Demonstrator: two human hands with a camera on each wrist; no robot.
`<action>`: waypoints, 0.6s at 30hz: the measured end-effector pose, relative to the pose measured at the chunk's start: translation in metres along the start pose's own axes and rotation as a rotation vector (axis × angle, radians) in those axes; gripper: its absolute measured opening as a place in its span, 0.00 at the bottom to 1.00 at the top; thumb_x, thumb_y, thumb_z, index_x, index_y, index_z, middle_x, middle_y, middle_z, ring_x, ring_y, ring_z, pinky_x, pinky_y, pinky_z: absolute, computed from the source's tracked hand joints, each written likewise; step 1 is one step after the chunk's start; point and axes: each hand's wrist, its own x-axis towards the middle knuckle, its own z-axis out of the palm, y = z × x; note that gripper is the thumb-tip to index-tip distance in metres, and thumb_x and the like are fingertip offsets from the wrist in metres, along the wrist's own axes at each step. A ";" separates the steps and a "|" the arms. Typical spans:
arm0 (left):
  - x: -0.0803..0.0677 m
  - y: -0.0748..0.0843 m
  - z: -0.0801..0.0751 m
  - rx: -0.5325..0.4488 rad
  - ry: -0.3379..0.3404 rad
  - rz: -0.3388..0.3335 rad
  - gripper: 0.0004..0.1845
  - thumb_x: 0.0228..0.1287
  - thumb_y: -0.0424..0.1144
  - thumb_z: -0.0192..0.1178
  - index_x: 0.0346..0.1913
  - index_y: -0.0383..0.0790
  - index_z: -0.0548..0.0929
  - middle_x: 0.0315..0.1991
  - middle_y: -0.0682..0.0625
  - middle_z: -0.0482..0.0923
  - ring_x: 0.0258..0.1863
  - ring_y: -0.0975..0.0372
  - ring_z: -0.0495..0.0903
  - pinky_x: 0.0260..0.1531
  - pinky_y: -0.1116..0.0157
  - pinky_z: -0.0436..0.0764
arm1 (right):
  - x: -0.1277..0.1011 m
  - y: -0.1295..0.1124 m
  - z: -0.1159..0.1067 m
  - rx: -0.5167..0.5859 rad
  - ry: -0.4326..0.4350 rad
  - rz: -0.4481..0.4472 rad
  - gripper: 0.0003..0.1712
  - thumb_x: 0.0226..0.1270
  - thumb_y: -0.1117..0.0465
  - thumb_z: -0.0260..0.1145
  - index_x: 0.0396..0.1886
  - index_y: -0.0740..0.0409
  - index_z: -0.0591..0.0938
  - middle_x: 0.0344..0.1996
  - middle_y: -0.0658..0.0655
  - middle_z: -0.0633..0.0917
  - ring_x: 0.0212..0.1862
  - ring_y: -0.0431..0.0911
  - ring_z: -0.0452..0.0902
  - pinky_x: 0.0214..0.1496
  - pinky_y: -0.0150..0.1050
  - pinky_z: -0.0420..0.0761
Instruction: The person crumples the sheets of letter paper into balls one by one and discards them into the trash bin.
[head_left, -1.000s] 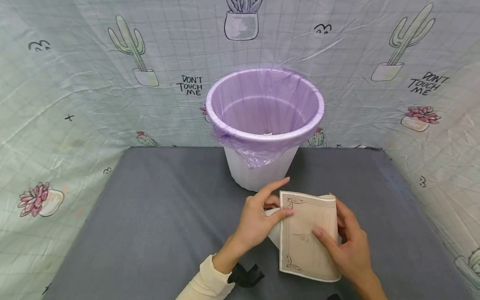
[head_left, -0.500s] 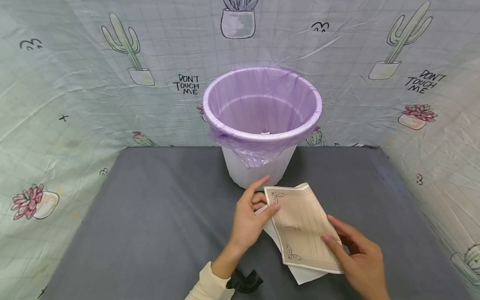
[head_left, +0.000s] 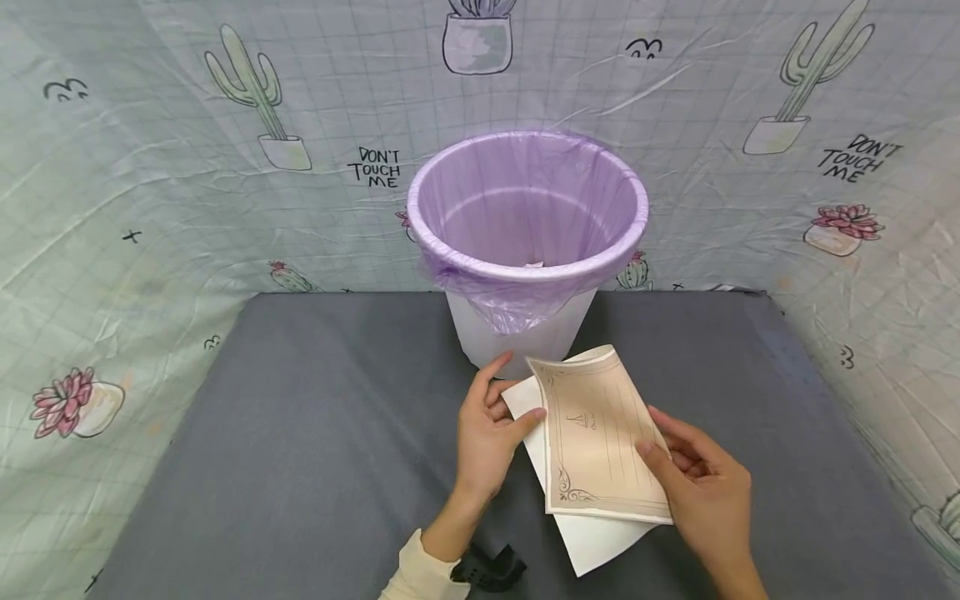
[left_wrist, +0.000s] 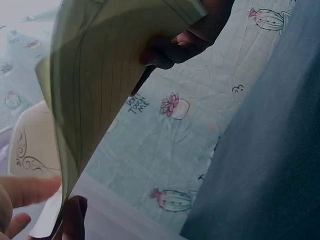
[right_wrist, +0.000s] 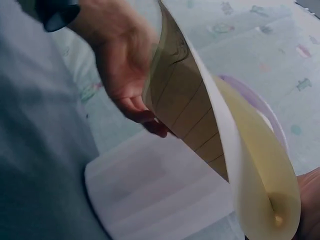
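Observation:
A tan sheet of lined letter paper [head_left: 607, 458] with a scrolled border is held in front of the bin, bent over at its top edge. Behind it a white sheet [head_left: 588, 546] sticks out at the left and bottom. My left hand [head_left: 480, 450] pinches the paper's left edge between thumb and fingers, its index finger raised. My right hand [head_left: 705, 487] grips the right edge, thumb on the front. In the left wrist view a second bordered surface [left_wrist: 32, 145] shows behind the lined paper [left_wrist: 105, 85]; how many sheets there are, I cannot tell.
A white waste bin [head_left: 517, 350] with a purple liner [head_left: 517, 312] stands beyond the hands, a small white scrap [head_left: 534, 265] inside. Grey cloth [head_left: 337, 433] covers the table. A cactus-printed curtain [head_left: 330, 83] closes off the back and sides. A black strap [head_left: 491, 571] is near the left wrist.
The papers have fanned apart, so more of the white sheet shows at the left and below. My left hand has shifted left, and the tan paper's top now bends over.

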 end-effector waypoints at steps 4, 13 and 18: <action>-0.004 0.006 0.001 -0.110 -0.046 0.009 0.47 0.48 0.16 0.67 0.71 0.43 0.61 0.47 0.34 0.78 0.42 0.48 0.82 0.36 0.59 0.83 | 0.004 -0.005 0.002 0.110 -0.030 0.025 0.23 0.52 0.80 0.69 0.51 0.73 0.80 0.35 0.55 0.87 0.28 0.46 0.85 0.22 0.34 0.81; -0.009 0.011 0.001 -0.099 0.061 0.268 0.37 0.51 0.15 0.64 0.66 0.34 0.68 0.48 0.35 0.79 0.44 0.49 0.82 0.37 0.58 0.83 | 0.012 -0.004 0.012 0.164 -0.160 -0.099 0.27 0.53 0.84 0.66 0.55 0.73 0.77 0.31 0.59 0.85 0.24 0.46 0.82 0.19 0.34 0.80; -0.005 0.014 -0.004 -0.056 0.090 0.371 0.29 0.52 0.15 0.63 0.59 0.28 0.73 0.49 0.34 0.79 0.45 0.52 0.81 0.40 0.61 0.82 | 0.019 -0.001 0.018 0.111 -0.236 -0.273 0.29 0.53 0.85 0.62 0.58 0.73 0.75 0.28 0.58 0.84 0.21 0.41 0.79 0.20 0.30 0.76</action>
